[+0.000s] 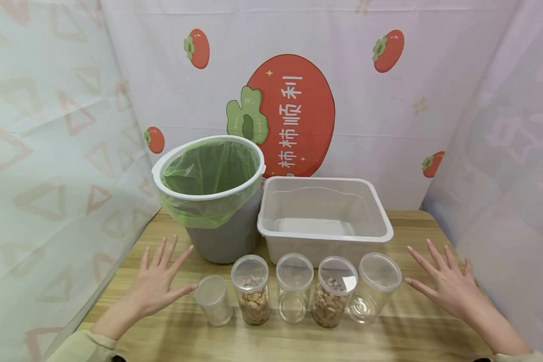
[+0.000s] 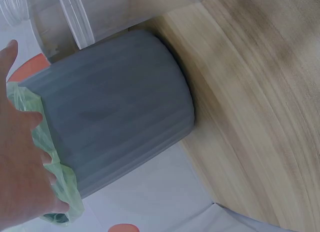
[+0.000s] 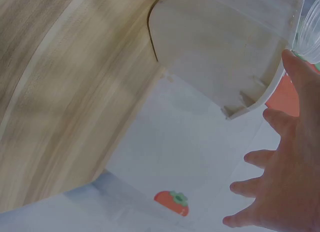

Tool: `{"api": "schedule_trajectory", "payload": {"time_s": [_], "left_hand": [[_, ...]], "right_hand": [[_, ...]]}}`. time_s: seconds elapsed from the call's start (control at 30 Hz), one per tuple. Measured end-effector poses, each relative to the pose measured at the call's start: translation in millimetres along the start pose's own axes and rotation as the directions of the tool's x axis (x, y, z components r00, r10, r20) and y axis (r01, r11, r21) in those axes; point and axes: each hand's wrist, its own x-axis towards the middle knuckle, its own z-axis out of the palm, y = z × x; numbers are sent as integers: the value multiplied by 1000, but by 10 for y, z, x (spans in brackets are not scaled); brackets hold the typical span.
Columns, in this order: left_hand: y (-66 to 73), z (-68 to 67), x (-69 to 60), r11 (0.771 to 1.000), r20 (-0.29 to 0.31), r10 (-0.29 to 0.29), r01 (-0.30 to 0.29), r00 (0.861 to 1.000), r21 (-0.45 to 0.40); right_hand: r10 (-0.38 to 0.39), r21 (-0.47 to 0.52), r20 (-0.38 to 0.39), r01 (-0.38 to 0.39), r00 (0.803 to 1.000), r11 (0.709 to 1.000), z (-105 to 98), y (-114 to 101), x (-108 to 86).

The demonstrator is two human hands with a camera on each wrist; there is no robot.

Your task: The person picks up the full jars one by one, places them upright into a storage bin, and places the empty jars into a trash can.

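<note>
My left hand [image 1: 156, 281] is spread with straight fingers at the left, holding nothing, its thumb close beside a small clear jar [image 1: 213, 300]. On the right, my right hand [image 1: 452, 284] is likewise spread and bare, a little away from a clear jar [image 1: 374, 289] that looks empty and leans. Between them stand a jar of nuts [image 1: 255, 301], another see-through jar [image 1: 292, 306] and a second jar of nuts [image 1: 329, 304], all lidded. In the left wrist view, the spread left hand [image 2: 25, 162] appears before the grey bin; the right wrist view shows the right hand [image 3: 285, 177] with fingers apart.
Behind the jars stand a grey bin [image 1: 226, 239] with a green liner [image 1: 199, 218] and a white plastic tub [image 1: 317, 246]. They rest on a wooden table [image 1: 172, 342]. White printed cloth [image 1: 366, 110] hangs at the back and both sides.
</note>
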Motion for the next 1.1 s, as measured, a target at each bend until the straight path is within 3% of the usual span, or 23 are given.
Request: {"api": "schedule_trajectory", "payload": {"time_s": [0.37, 0.63, 0.87, 1.1], "left_hand": [[25, 0, 0, 1000, -14, 22, -22, 1000, -3], [110, -61, 59, 997, -14, 72, -73, 997, -34], [211, -132, 147, 990, -26, 139, -140, 990, -32], [376, -203, 278, 969, -32, 225, -227, 974, -96]], "right_hand": [[-3, -22, -22, 3, 1000, 1000, -22, 20, 44], [-89, -39, -83, 86, 993, 996, -90, 35, 191], [-144, -20, -103, 143, 984, 990, -151, 30, 350], [-194, 72, -106, 202, 975, 977, -169, 0, 536]]}}
